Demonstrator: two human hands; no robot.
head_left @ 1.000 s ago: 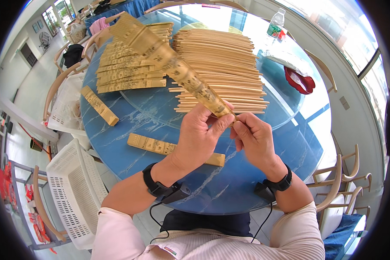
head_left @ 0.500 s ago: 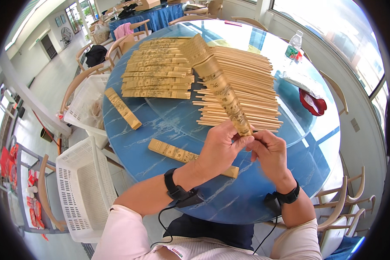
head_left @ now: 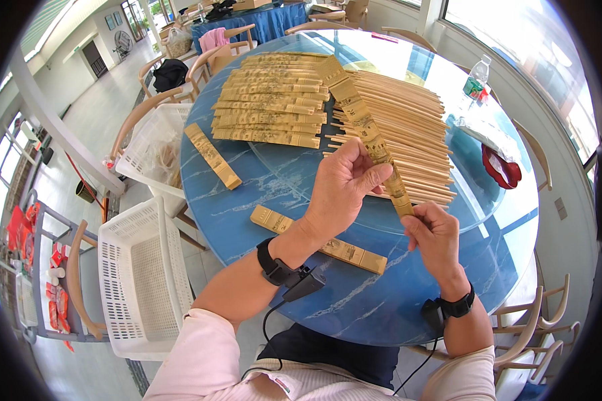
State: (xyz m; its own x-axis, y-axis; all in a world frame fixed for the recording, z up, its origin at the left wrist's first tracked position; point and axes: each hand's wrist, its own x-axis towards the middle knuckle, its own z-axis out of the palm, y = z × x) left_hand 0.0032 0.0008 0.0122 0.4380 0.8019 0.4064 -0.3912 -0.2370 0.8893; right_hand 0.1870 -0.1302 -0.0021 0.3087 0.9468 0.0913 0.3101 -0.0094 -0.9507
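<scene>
At the far left of the frame a white plastic basket (head_left: 137, 281) stands on the floor, with a second white basket (head_left: 155, 150) above it beside the round blue bench (head_left: 261, 180). One loose paper sleeve (head_left: 212, 156) lies on the bench left of centre, another sleeve (head_left: 318, 238) lies below the hands, and a stack of printed sleeves (head_left: 271, 110) sits at upper centre. The left hand (head_left: 341, 187), its grip closed, clamps a long strip of joined sleeves (head_left: 364, 127) that runs from the upper centre down to mid-frame. The right hand (head_left: 435, 234) pinches the strip's lower end. A pile of bare chopsticks (head_left: 408, 127) lies just behind; a red cloth (head_left: 502, 170) and a water bottle (head_left: 475, 79) sit at the right.
</scene>
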